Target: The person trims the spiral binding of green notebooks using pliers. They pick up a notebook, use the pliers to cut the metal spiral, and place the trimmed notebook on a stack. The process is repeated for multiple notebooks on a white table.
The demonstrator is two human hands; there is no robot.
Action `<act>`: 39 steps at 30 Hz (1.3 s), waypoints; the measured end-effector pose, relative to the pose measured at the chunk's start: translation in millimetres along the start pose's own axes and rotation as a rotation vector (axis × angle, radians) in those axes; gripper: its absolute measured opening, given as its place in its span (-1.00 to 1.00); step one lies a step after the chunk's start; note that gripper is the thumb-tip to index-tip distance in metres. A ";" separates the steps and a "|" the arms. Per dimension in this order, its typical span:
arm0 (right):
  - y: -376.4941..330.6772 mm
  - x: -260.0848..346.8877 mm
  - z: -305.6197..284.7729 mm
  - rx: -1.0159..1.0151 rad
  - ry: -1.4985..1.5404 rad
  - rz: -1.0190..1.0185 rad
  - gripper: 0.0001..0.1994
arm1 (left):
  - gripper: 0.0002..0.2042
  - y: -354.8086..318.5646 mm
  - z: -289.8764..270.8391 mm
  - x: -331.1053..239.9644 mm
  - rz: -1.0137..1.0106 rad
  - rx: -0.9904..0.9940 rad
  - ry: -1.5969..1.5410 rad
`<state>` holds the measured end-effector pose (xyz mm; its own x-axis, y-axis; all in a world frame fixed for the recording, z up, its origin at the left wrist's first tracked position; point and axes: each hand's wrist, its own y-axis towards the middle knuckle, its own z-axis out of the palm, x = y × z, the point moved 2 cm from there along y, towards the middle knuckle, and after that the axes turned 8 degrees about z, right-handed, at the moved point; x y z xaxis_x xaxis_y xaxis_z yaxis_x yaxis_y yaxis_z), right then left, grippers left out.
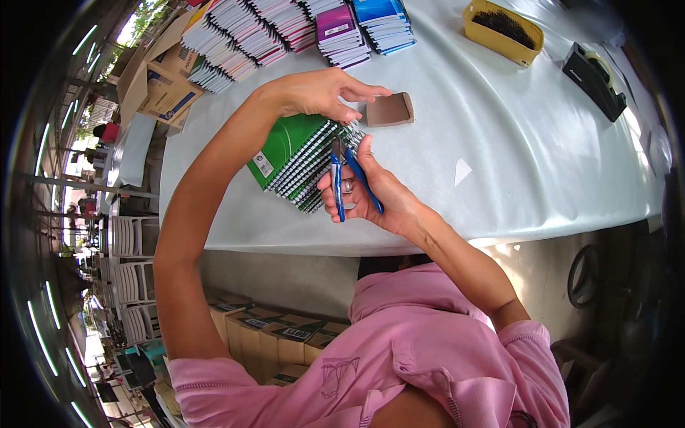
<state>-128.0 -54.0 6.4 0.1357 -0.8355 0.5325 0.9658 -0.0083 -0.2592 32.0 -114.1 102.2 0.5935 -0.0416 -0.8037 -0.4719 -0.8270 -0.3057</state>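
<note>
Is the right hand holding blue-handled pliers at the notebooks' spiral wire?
Yes, the right hand grips blue-handled pliers whose tip meets the spiral edge of the green notebooks.

We note a pink hooded top (pixel 428 342), short sleeves, forearms bare; ring (pixel 347 185) at 12 o'clock from the hood.

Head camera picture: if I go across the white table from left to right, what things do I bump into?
Cardboard box → green spiral notebooks under the left hand → blue-handled pliers in the right hand → small brown tray → yellow tray → black tape dispenser.
</note>
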 end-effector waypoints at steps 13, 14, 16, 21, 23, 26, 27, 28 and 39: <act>6.7 7.5 5.1 0.051 0.157 0.008 -0.20 | -0.28 3.4 1.9 2.2 -0.022 0.004 0.008; 7.5 6.6 4.9 0.082 0.172 0.016 -0.21 | -0.31 3.4 1.8 3.2 -0.034 -0.001 0.003; 8.9 3.8 2.0 0.141 0.206 0.028 -0.22 | -0.35 5.9 3.9 1.0 -0.056 -0.005 -0.007; 4.0 -2.4 5.0 -0.026 0.083 -0.049 -0.16 | -0.27 4.2 2.9 2.3 -0.008 0.004 0.020; 4.9 -3.3 3.3 -0.051 0.081 -0.056 -0.14 | -0.27 3.2 2.8 3.6 -0.003 0.003 0.012; 8.0 -5.1 -5.4 -0.020 0.127 -0.039 -0.14 | -0.27 3.5 3.5 5.2 0.005 0.000 -0.008; 7.7 -4.4 -2.6 -0.036 0.149 -0.037 -0.14 | -0.27 3.2 3.7 5.0 0.008 -0.001 -0.015; 7.6 -4.0 -1.3 -0.052 0.170 -0.034 -0.15 | -0.27 3.1 3.7 4.8 0.010 -0.002 -0.021; 4.3 -12.2 -1.2 -0.004 0.157 -0.033 -0.16 | -0.24 13.2 7.7 -0.3 -0.018 0.066 0.199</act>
<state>-125.7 -44.5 -2.2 0.0672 -0.9105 0.4080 0.9682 -0.0392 -0.2470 20.5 -120.6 94.4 0.7163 -0.1426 -0.6831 -0.4981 -0.7900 -0.3574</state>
